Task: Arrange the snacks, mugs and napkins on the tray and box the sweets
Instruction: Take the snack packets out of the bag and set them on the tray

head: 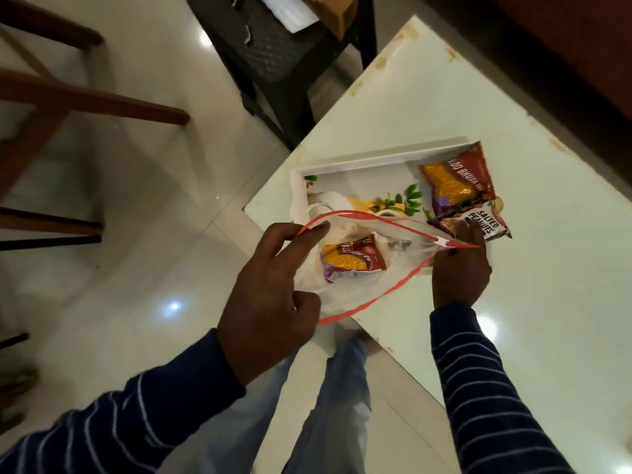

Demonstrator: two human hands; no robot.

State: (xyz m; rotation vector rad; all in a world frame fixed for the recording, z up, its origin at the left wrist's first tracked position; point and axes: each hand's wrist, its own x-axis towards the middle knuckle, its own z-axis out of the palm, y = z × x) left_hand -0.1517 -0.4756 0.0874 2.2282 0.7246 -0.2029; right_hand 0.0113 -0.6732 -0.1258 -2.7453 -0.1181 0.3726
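A clear zip bag with a red rim hangs open in front of me, held above the table's corner. My left hand pinches its near-left rim. My right hand is beside the bag's right end, its fingers resting on a salted peanuts packet lying in the white tray. One red-and-yellow snack packet lies inside the bag. A larger packet of the same kind lies in the tray's right part. The tray's floor has a printed picture.
The tray sits near the corner of a white table. A dark plastic chair with papers on it stands beyond the table. Wooden chair legs are at the left, above the glossy tiled floor. My legs are below the bag.
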